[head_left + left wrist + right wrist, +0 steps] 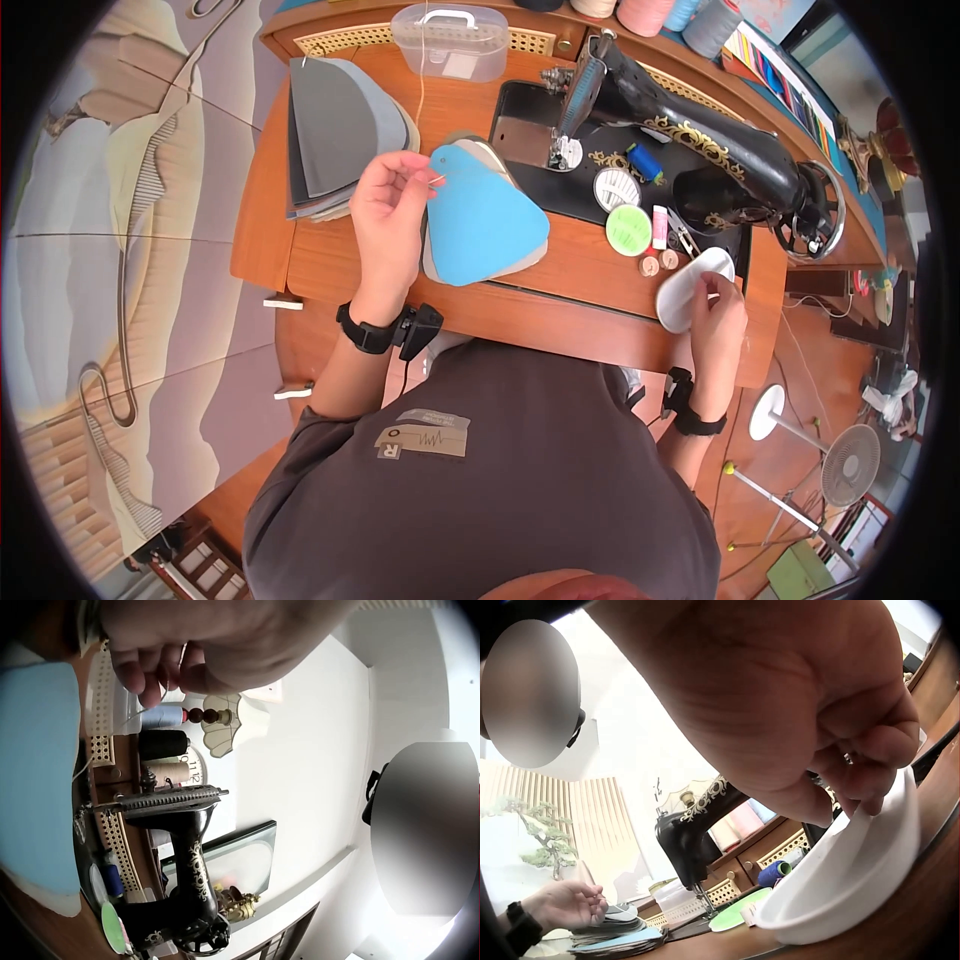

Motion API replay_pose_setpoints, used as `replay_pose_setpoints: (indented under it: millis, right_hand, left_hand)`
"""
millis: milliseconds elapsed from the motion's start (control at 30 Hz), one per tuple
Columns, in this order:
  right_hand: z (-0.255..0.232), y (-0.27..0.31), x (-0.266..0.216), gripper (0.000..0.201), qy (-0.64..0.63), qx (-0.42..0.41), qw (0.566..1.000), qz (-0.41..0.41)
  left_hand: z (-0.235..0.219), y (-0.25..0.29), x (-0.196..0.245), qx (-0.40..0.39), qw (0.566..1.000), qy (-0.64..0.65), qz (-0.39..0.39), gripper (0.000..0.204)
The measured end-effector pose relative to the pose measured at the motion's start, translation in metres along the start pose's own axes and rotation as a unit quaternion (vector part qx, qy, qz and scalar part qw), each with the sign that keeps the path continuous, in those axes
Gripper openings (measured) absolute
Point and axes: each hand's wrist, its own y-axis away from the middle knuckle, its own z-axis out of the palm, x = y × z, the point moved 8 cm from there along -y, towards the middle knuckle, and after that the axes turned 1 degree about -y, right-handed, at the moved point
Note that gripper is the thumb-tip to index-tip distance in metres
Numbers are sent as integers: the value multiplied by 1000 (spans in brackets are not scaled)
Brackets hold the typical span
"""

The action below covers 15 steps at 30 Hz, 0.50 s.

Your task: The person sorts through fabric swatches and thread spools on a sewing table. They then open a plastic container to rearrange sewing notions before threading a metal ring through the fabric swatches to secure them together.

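The left hand pinches a thin pale thread beside the top corner of a rounded blue piece, which lies on a stack with a small hole near its tip. In the left wrist view the thread runs from the fingertips towards the blue piece. The right hand has its curled fingertips in a white oval dish. Through the fingers in the right wrist view shows a small shiny thing; the dish sits below, its contents hidden.
A stack of grey pieces lies at the left, with a clear box behind. A black sewing machine stands at the back right. Before it are a pincushion, green disc, blue spool and snips.
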Motion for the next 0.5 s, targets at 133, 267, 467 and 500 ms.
replay_pose_setpoints:
  millis: [133,267,467,500]
  right_hand:
    - [-4,6,2,25,-12,-5,999,34]
    - [1,7,12,24,-1,9,1000,14]
    - [-11,-6,4,19,27,8,999,45]
    - [-17,-12,-2,19,26,16,999,30]
  left_hand:
    - [-3,0,-1,0,1000,-18,4,10]
    - [-3,0,-5,8,1000,16,14,20]
    - [2,-2,-8,-20,1000,-6,17,23]
    - [2,-1,-7,-25,1000,-6,18,24]
